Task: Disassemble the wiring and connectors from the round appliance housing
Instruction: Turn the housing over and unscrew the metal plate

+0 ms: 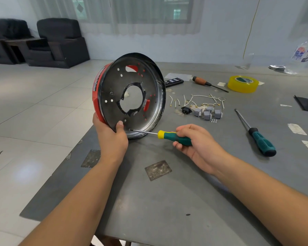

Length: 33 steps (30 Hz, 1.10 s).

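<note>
The round appliance housing (112, 89), red outside and dark metal inside with a large centre hole, stands tilted on its edge on the grey table (167, 201). My left hand (112, 137) grips its lower rim, thumb on the inner face. My right hand (197, 144) holds a green-and-yellow screwdriver (169, 136) whose tip touches the housing's lower inner face near my left thumb. Loose white wires (201, 101), grey connector blocks (207, 112) and a black socket (185, 110) lie on the table to the right of the housing.
A second green screwdriver (256, 134) lies at the right. Farther back are a wooden-handled screwdriver (208, 83), a yellow tape roll (243, 84), a black remote (173, 81) and a plastic bottle (303, 54). The table's left edge drops to tiled floor.
</note>
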Motion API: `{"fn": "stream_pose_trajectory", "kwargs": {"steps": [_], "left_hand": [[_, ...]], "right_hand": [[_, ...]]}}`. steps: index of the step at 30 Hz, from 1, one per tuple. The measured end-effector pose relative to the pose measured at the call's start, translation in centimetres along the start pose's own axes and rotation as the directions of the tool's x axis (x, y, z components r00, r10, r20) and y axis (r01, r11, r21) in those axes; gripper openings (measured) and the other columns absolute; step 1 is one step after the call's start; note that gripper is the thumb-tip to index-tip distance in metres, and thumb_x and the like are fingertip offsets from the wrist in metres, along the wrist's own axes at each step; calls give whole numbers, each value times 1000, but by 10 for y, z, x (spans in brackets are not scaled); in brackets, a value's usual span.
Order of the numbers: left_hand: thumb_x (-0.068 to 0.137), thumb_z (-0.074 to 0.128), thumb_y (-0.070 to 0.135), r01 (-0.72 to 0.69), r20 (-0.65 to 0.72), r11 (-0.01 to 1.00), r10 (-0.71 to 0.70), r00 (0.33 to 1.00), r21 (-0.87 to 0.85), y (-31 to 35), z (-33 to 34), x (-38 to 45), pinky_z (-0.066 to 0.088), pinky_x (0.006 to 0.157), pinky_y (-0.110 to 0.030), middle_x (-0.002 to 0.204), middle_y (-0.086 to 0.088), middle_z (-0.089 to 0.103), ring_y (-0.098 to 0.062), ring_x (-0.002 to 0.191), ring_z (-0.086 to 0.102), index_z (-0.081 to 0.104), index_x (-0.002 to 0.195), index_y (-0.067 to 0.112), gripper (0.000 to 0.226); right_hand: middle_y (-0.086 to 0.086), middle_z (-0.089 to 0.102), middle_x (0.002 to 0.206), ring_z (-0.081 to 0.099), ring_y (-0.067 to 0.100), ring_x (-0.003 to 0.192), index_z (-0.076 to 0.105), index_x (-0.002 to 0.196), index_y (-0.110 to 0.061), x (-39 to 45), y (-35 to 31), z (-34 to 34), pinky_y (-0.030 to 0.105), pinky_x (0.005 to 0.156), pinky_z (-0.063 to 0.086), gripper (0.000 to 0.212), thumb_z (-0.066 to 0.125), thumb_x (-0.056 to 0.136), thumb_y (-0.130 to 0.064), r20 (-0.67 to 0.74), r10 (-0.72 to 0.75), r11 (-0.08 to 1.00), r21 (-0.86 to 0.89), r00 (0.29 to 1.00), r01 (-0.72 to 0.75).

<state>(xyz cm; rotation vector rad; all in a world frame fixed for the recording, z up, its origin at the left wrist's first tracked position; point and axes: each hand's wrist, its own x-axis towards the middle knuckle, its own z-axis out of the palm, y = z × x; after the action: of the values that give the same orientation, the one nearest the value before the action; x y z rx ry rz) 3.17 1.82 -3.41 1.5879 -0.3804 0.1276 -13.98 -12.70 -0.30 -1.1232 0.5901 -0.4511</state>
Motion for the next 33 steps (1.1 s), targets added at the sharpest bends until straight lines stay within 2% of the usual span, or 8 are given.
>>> {"fn": "stream_pose_trajectory", "kwargs": {"steps": [5,9,14,17,20,24,27,33], "left_hand": [[103,61,8,15,-5,1000,-15,1000,4,-1,0,1,40,116,-30,151,0,51,-20,136,51,24,160,25,70],[103,61,7,9,3,1000,-9,1000,2,-1,1,0,40,119,-33,152,0,51,-20,137,51,24,160,25,71],[104,61,8,27,-7,1000,-27,1000,5,-3,0,1,40,110,-25,149,1,52,-18,133,52,23,159,26,70],[103,61,9,26,-10,1000,-26,1000,4,-4,0,1,40,108,-24,147,3,52,-16,129,53,24,159,28,70],[104,61,10,50,-35,999,-50,998,-11,-5,0,3,42,111,-27,146,4,53,-15,128,53,24,159,27,69],[103,61,8,62,-43,997,-63,997,-36,-4,0,3,42,120,-36,148,0,53,-17,133,54,26,159,23,67],[103,61,6,5,-15,1000,-5,1000,-6,-1,1,0,39,121,-34,152,-1,51,-19,138,51,25,160,25,70],[103,60,5,5,-22,1000,-5,1000,-15,2,0,-2,40,120,-34,152,-2,50,-20,138,51,25,160,22,69]], "right_hand": [[22,64,109,76,35,87,64,102,-5,0,-3,-7,38,84,62,21,78,86,-3,25,-202,974,-100,979,203],[24,75,102,76,39,91,63,105,-3,-4,4,4,32,76,63,41,82,82,-31,29,-211,977,51,977,209],[10,69,59,60,21,42,49,96,-16,-1,3,4,26,39,43,73,47,79,-87,-51,-268,851,-481,962,211],[1,60,55,49,14,47,47,85,-24,5,4,-7,33,51,38,47,56,86,-70,14,-393,729,-604,919,321],[-6,62,77,54,11,63,50,93,-36,7,-3,-20,31,59,45,20,67,92,-48,296,-477,439,-736,828,516],[-2,49,105,49,14,82,64,103,-19,10,-5,-32,28,71,48,29,75,85,0,642,-495,-100,-712,586,695],[-6,52,106,55,10,89,61,118,-22,12,-4,-27,25,79,49,43,79,83,-5,580,-557,-30,-729,594,684],[-14,71,86,67,4,77,65,93,-33,11,5,-20,16,70,51,38,93,68,-40,198,-531,532,-679,824,506]]}}
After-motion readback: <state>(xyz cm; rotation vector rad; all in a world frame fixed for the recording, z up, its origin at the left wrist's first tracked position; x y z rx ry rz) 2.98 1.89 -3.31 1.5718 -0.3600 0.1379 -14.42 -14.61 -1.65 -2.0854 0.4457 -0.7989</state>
